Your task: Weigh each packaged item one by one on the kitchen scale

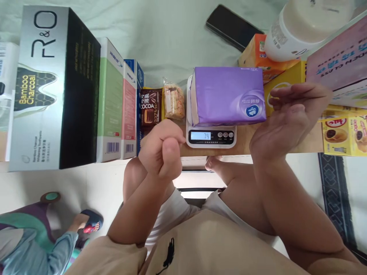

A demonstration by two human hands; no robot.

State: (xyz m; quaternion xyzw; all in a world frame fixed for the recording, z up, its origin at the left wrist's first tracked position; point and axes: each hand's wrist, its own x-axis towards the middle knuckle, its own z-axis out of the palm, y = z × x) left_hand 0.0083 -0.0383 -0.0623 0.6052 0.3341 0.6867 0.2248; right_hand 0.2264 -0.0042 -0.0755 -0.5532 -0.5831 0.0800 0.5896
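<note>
A purple pack of tissues (226, 95) lies on a white digital kitchen scale (211, 143), its right end overhanging the platform. The lit display (200, 136) shows digits that look like 74. Just left of the scale's front edge, my left hand (162, 151) is closed in a fist, and nothing shows in it. My right hand (286, 118) is held open to the right of the tissue pack, fingers stretched out, apart from the pack. By my left hand sit a brown cocoa snack packet (151, 107) and a clear-wrapped crispy snack bar (174, 101).
At left stand a tall charcoal toothbrush box (43, 88), a green-and-white box (110, 103) and a pink box (129, 114). At right are a white tub (298, 34), an orange carton (252, 57) and yellow snack boxes (344, 135). A black phone (232, 26) lies behind. Another person's foot (91, 223) shows lower left.
</note>
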